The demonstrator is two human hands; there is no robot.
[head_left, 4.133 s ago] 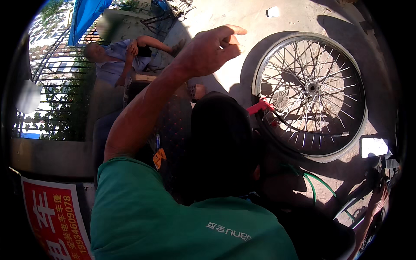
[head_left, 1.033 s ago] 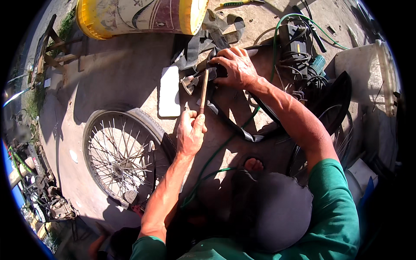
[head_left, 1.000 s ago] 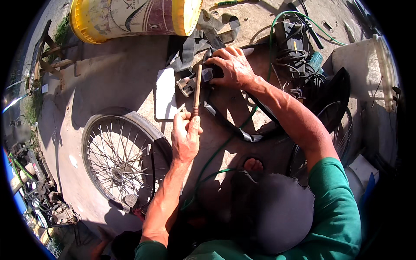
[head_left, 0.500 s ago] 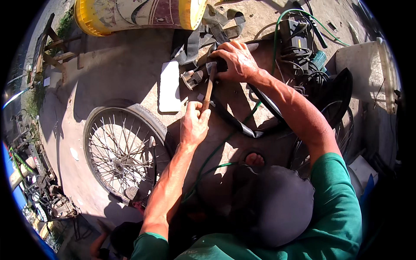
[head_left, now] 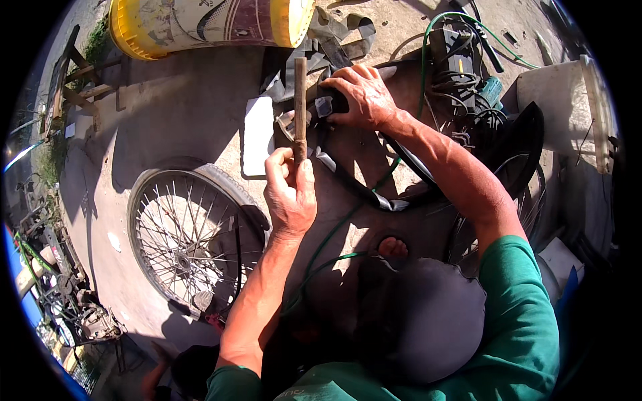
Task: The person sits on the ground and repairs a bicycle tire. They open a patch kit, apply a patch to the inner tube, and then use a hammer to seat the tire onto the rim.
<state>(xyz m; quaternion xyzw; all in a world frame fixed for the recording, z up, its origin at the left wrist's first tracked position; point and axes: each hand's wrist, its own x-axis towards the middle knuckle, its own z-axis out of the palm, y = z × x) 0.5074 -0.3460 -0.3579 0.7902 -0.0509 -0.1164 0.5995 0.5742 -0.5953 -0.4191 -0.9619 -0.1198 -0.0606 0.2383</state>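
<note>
My left hand (head_left: 290,194) is closed around the lower, wrapped end of a slim brown flat bar (head_left: 300,93), which stands upright in the picture. My right hand (head_left: 364,97) grips a black inner tube (head_left: 371,194) that loops toward me. Beside my right fingertips a small grey patch-like square (head_left: 324,107) shows on the dark rubber. A metal clamp-like piece (head_left: 285,125) lies partly hidden behind the bar. To its left is a white rectangular slab (head_left: 257,144).
A spoked bicycle wheel (head_left: 184,240) lies at left. A yellow and white bucket (head_left: 214,27) rests on its side at the far end, near grey rubber strips (head_left: 358,43). At right are a black box-shaped device (head_left: 455,60), a green hose (head_left: 428,50) and a whitish bucket (head_left: 562,100).
My left hand has drawn the bar away from the tube and turned it more upright, moving slightly left. The grey square is now uncovered. My right hand stays on the tube.
</note>
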